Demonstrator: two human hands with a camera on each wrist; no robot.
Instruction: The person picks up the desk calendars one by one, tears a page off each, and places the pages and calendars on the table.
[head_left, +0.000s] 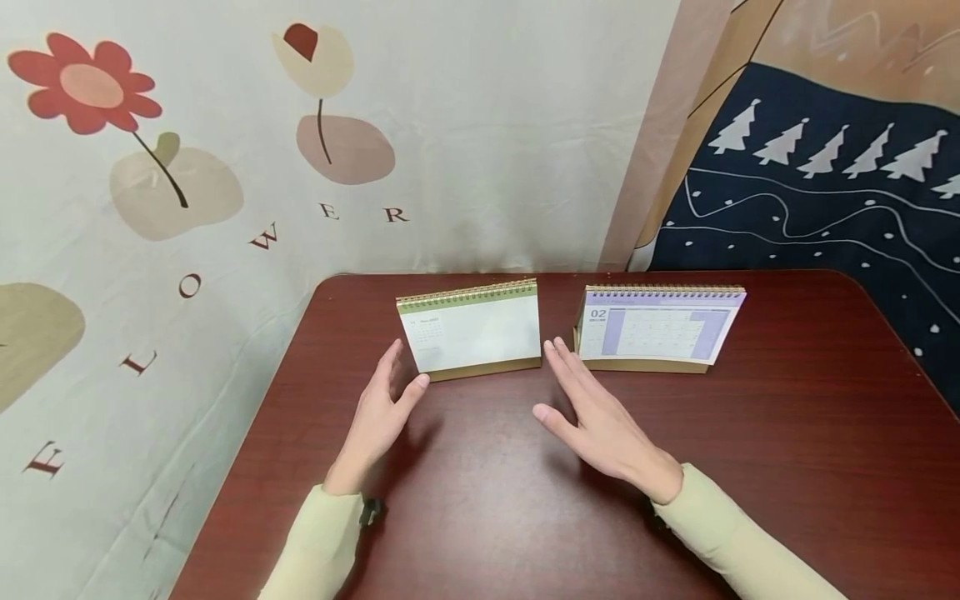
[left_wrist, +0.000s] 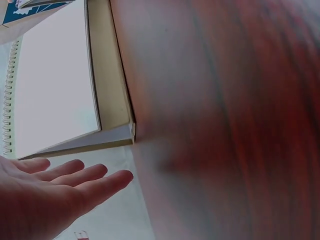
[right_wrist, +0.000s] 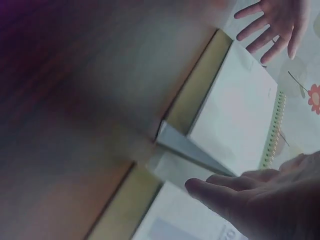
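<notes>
Two spiral-bound desk calendars stand upright on the dark red table in the head view. The green-topped calendar (head_left: 480,333) is in the middle, and the purple calendar (head_left: 660,329), marked 02, is to its right. My left hand (head_left: 382,412) is beside the green calendar's left end, fingers extended and thumb apart. My right hand (head_left: 600,417) is held with straight fingers pointing at the gap between the calendars. Neither hand grips anything. In the left wrist view the left fingers (left_wrist: 90,175) lie just off the calendar's end; the right wrist view shows both hands flanking the green calendar (right_wrist: 235,110).
The reddish-brown table (head_left: 487,500) reaches back to a pale wall cloth (head_left: 487,150) printed with flowers and letters. A dark blue cloth with white trees (head_left: 825,192) hangs at the right behind the table.
</notes>
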